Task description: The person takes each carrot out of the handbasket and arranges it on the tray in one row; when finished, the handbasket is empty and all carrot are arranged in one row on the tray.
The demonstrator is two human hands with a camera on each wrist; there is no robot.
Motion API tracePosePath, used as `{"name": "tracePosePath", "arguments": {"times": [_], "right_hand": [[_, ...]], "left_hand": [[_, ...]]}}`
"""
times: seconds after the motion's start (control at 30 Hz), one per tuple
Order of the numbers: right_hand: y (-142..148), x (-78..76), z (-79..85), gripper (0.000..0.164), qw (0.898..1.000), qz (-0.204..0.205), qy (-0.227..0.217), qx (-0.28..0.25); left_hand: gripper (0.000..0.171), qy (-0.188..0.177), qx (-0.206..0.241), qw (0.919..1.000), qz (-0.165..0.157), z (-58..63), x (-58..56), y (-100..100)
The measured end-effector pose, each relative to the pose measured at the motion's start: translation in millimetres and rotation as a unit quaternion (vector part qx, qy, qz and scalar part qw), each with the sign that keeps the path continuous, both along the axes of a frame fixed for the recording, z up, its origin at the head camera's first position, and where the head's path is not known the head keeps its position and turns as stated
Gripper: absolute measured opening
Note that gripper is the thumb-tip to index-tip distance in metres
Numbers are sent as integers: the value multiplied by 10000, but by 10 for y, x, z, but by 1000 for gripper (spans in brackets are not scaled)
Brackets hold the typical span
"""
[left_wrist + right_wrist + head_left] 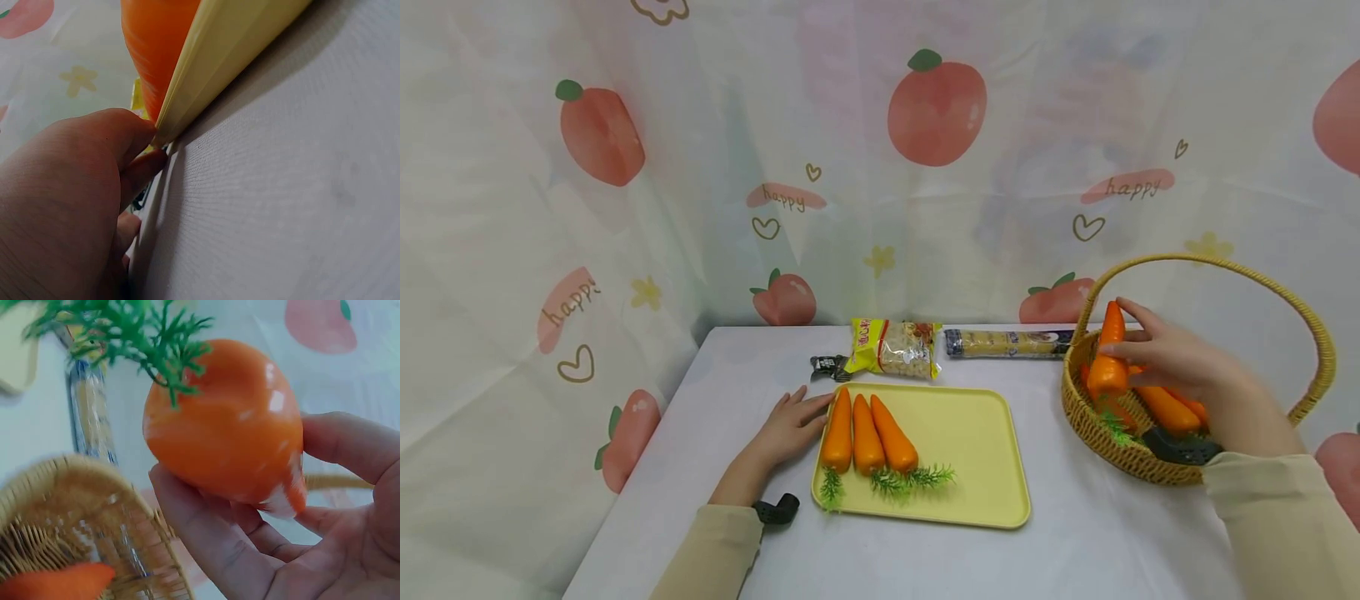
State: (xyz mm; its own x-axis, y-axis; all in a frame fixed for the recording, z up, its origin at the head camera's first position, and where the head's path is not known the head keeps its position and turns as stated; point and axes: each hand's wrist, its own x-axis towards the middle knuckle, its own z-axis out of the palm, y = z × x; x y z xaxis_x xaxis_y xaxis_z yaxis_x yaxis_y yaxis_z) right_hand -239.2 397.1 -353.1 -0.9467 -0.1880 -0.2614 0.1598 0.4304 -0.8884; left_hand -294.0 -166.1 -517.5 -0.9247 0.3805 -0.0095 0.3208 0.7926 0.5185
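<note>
My right hand point(1176, 354) grips an orange carrot point(1107, 367) above the wicker basket point(1078, 408), its thin end up and green fronds hanging below. The right wrist view shows the thick end of this carrot point(225, 425) between thumb and fingers. More carrots point(1165, 410) lie inside the basket, partly hidden by the hand. On the left, my left hand point(790, 429) rests on the table, fingertips touching the left edge of a yellow tray point(970, 450). Three carrots point(867, 437) lie side by side on the tray's left half, fronds toward me.
Behind the tray lie a small dark packet point(830, 367), a yellow and clear food bag point(898, 348) and a long noodle-like pack point(1007, 343). The basket's tall handle point(1311, 333) arches over its opening. A fruit-print curtain point(850, 125) hangs behind the white table point(925, 558).
</note>
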Motion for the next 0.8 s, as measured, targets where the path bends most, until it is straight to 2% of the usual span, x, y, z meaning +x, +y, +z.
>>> {"name": "tracePosePath", "arguments": {"times": [0.33,0.53,0.8], "right_hand": [[-415,65,-82,97,9982,331,18,-510],[-718,78,-187,98,9978,437,90,-498],[-1100,12,-346,99,9941,486,-276,-931]], "left_hand": [[47,62,78,9999,-36,22,23,-4],[47,127,67,9999,-72,4,17,-8],[47,125,13,9999,-41,0,10,-4]]}}
